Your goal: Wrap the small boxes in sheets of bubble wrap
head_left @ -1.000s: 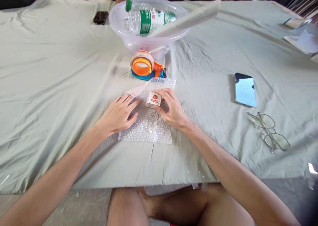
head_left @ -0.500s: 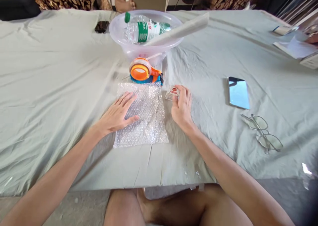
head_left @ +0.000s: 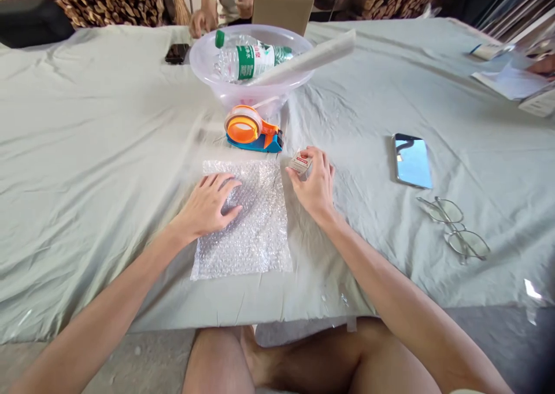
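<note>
My left hand (head_left: 208,206) lies flat with fingers spread on a sheet of bubble wrap (head_left: 251,238) on the cloth-covered table (head_left: 108,151). My right hand (head_left: 314,183) is closed on a small white box with a red mark (head_left: 300,163), held just off the sheet's right upper corner. An orange and blue tape dispenser (head_left: 249,129) stands right behind the sheet.
A clear plastic bowl (head_left: 208,64) at the back holds a green-labelled water bottle (head_left: 247,59) and a white roll (head_left: 312,59). A phone (head_left: 411,160) and eyeglasses (head_left: 455,226) lie to the right. A dark phone (head_left: 177,53), a cardboard box (head_left: 282,10) and another person's hand (head_left: 200,19) are at the far edge.
My right hand lifted the small box off the bubble wrap and carried it to the right. My left hand flattened the sheet and drew it toward me.
</note>
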A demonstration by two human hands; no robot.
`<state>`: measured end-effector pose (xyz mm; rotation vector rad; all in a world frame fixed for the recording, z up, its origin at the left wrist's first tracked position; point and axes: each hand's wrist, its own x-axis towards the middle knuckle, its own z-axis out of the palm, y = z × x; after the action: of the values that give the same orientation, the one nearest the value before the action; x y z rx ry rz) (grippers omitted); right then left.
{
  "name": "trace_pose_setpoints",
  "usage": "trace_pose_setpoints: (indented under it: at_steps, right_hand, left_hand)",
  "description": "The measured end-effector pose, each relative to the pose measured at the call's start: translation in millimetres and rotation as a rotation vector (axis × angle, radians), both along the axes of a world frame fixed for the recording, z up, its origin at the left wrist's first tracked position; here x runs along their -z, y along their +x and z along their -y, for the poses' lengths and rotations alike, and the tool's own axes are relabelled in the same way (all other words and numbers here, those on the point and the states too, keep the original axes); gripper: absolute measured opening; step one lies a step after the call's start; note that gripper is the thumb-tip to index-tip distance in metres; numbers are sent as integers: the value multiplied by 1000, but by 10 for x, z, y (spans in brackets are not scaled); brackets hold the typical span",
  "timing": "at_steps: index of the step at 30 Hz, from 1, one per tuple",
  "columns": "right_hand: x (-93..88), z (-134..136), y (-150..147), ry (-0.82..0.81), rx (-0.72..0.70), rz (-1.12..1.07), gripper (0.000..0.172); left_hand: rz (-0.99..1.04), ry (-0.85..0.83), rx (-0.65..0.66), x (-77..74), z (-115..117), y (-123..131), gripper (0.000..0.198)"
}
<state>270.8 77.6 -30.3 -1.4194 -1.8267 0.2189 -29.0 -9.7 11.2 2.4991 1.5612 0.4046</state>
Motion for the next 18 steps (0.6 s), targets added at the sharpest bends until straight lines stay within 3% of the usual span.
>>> trace_pose_setpoints:
  at_steps: [4,7,10,12,14,18]
  right_hand:
    - [47,-43,36,43,-28,-2,47]
    - [-41,14,32,173,-64,27,45]
    - [-202,149,-27,216,-341,105,45]
    - [-279,239,-80,155,-570,214,48]
    - [-300,297,-121,60,-691,321,55]
    - [-236,319,-128,-101,-686,447,70]
  left_hand:
    - [-57,-41,77,124,20,26,81]
    - [-90,-94,87,172,17,27,90]
    - [-99,-101,68,176,-1,42,94]
    - [-97,-100,57,169,-11,58,97]
    - [-92,-105,46,164,-14,72,97]
    - [-51,-111,38,157,-4,70,93]
